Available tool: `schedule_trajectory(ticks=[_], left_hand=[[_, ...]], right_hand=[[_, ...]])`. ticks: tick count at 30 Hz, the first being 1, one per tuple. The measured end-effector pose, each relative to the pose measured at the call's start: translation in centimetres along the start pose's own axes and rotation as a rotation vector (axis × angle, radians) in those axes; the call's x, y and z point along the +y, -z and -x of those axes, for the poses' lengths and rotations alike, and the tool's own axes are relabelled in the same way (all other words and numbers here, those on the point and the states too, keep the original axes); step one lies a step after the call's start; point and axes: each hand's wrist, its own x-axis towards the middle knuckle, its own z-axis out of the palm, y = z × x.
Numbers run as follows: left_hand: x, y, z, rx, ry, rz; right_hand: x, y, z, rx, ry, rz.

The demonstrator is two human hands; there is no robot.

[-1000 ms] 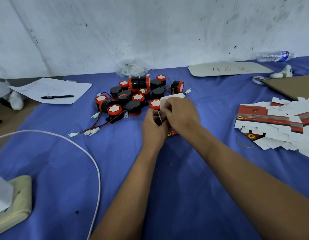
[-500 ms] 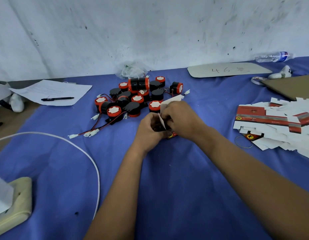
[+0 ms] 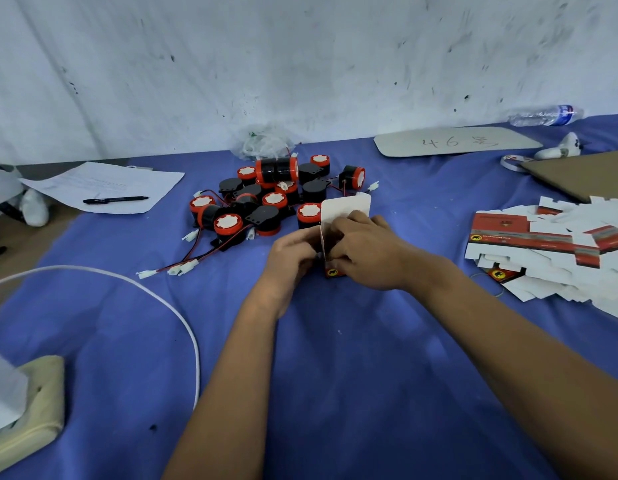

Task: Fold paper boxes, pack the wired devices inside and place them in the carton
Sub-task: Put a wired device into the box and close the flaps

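Box: small red-and-white paper box (image 3: 337, 244), light, thin card, likely creases easily.
Grip: left hand (image 3: 293, 252) and right hand (image 3: 364, 252) both pinch its walls.
Hold: by the side walls.

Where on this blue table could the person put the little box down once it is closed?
Bare cloth lies near the person, between the white cable and the right forearm, and between the box in hand and the flat box stack. The far middle is crowded with wired devices and their loose leads; the far right holds a cardboard sheet.
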Motion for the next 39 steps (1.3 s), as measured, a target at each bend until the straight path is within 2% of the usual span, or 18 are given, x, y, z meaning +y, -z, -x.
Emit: schedule_trajectory(ticks=[3,7,9,11,13,14,16,18,19,21,24,27,31,35,37,39], left_hand=[[-0.2,-1.1,-0.1,0.16,-0.005,-0.011],[-1.0,-2.4,-0.3,0.252,-0.078,-0.081],[-1.2,-2.7,-0.6,0.272,-0.074,-0.12],[-1.4,-3.1,-0.9,0.3,-0.08,-0.213],[-1.3,-3.4,-0.9,0.317,-0.093,-0.248],[-1.3,-3.4,-0.9,0.314,-0.096,-0.241],[-1.2,-3.3,-0.9,0.291,-0.105,-0.218],[-1.2,-3.2,-0.8,0.25,-0.125,-0.207],[-1.3,-3.3,-0.7,0.24,-0.137,-0.209],[-1.4,-3.4,-0.6,0.261,-0.18,-0.249],[-1.6,-3.3,-0.6,0.303,-0.255,-0.344],[-1.7,-3.2,-0.4,0.281,-0.265,-0.306],[-1.4,-2.5,0.0,0.172,-0.16,-0.21],[-0.6,-1.0,0.3,0.033,0.04,0.014],[-0.6,-0.6,0.6,0.005,-0.008,-0.085],[-0.9,-0.4,0.8,-0.022,-0.148,-0.308]], right_hand=[[-0.4,0.8,0.2,-0.006,-0.003,-0.052],[0.5,2.4,1.3,0.138,-0.112,-0.405],[0.9,2.3,2.1,0.31,-0.172,-0.599],[1.0,1.7,2.5,0.618,-0.257,-0.882],[2.0,0.6,2.4,0.89,-0.445,-1.056],[2.5,-0.1,2.2,0.917,-0.561,-1.064],[3.2,-1.6,2.0,0.732,-0.666,-1.1],[3.1,-3.2,2.0,0.515,-0.604,-1.257],[2.9,-3.7,2.1,0.464,-0.555,-1.311],[2.6,-4.2,2.1,0.474,-0.475,-1.291],[2.6,-4.0,2.2,0.539,-0.392,-1.124],[2.6,-3.9,2.8,0.45,-0.314,-0.953],[3.3,-3.2,4.4,0.243,-0.176,-0.928],[2.9,-3.4,4.4,0.347,-0.231,-0.909],[2.9,-3.7,4.3,0.405,-0.209,-0.77],[3.2,-4.0,4.3,0.45,-0.169,-0.63]])
